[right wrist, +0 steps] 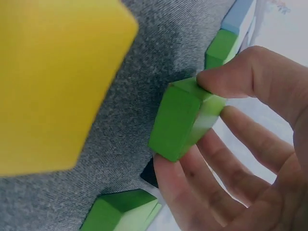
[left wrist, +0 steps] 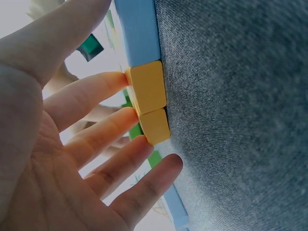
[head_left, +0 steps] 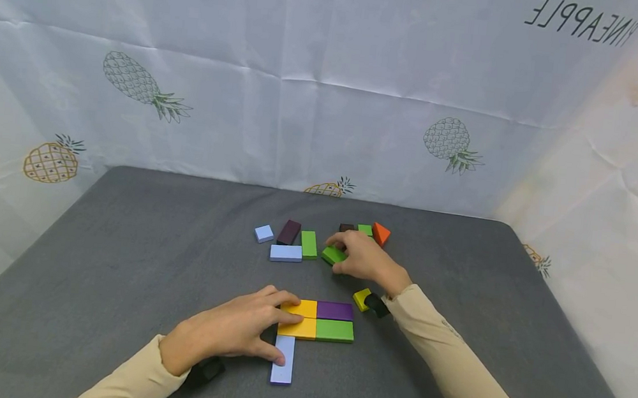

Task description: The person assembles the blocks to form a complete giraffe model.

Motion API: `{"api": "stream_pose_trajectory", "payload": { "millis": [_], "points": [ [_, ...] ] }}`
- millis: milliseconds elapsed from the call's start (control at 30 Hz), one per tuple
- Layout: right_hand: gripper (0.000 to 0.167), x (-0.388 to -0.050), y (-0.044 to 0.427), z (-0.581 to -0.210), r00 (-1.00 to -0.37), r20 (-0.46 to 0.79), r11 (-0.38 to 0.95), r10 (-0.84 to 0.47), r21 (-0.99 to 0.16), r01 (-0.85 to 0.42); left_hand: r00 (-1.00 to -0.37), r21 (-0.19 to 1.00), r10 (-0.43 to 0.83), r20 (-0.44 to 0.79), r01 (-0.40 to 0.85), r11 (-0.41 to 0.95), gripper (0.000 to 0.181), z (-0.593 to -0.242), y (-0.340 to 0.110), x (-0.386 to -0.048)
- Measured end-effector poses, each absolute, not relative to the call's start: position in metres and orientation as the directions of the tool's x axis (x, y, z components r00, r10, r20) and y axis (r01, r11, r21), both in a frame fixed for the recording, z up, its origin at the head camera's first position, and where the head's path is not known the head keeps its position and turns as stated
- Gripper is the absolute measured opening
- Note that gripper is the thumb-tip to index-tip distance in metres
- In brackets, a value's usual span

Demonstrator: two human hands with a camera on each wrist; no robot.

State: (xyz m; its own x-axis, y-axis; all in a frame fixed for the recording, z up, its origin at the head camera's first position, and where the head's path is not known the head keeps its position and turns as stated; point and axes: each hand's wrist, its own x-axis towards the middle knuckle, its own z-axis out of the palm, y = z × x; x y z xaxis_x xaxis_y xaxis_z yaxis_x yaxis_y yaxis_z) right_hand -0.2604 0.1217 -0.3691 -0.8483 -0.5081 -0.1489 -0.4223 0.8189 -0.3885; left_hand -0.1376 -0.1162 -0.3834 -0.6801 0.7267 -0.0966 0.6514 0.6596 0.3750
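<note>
My right hand (head_left: 369,259) pinches a green block (right wrist: 175,120) between thumb and fingers, low over the grey table. With fingers spread, my left hand (head_left: 234,325) rests on a flat group of blocks. Its fingertips touch two yellow-orange blocks (head_left: 297,328), and its thumb lies on a light blue block (head_left: 281,375) standing lengthwise below them. A purple block (head_left: 334,311) and another green block (head_left: 335,330) adjoin the yellow-orange pair on the right. In the left wrist view, the ends of the yellow-orange blocks (left wrist: 149,89) show beside the fingertips.
Behind lie a small light blue block (head_left: 264,233), a dark block (head_left: 289,232), an upright-lying green block (head_left: 309,245) and a long light blue block (head_left: 286,253). An orange triangular block (head_left: 381,233) sits beyond my right hand. A yellow block (head_left: 361,298) is by the right wrist.
</note>
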Motion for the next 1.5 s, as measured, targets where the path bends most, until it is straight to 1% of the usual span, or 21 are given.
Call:
{"api": "stream_pose_trajectory", "payload": {
  "millis": [233,367,533,800,1167,1400,1500],
  "points": [
    [0.049,-0.246,0.127,-0.363,-0.866,-0.075,0.813,-0.495,-0.391,-0.431,-0.684,0.379,0.721,-0.111,0.641,0.667,0.064,-0.384,-0.116,-0.139],
    [0.048,-0.236,0.131,-0.36,-0.874,-0.058,0.805,-0.483,-0.422,-0.417,-0.684,0.378,0.721,-0.107,0.643,0.666,0.064,-0.384,-0.116,-0.138],
    [0.048,-0.228,0.133,-0.358,-0.878,-0.045,0.804,-0.477,-0.425,-0.416,-0.683,0.375,0.723,-0.099,0.648,0.663,0.064,-0.384,-0.117,-0.138],
    [0.047,-0.219,0.136,-0.357,-0.885,-0.04,0.8,-0.463,-0.449,-0.398,-0.682,0.375,0.726,-0.085,0.654,0.658,0.063,-0.386,-0.117,-0.138],
    [0.051,-0.208,0.139,-0.356,-0.92,-0.098,0.81,-0.381,-0.514,-0.281,-0.679,0.376,0.729,-0.088,0.655,0.655,0.063,-0.386,-0.116,-0.138],
    [0.051,-0.197,0.142,-0.358,-0.927,-0.081,0.788,-0.367,-0.557,-0.264,-0.678,0.38,0.729,-0.096,0.652,0.656,0.064,-0.386,-0.116,-0.138],
    [0.051,-0.192,0.144,-0.359,-0.927,-0.06,0.781,-0.371,-0.56,-0.276,-0.678,0.377,0.728,-0.104,0.65,0.66,0.064,-0.385,-0.116,-0.138]
  ]
}}
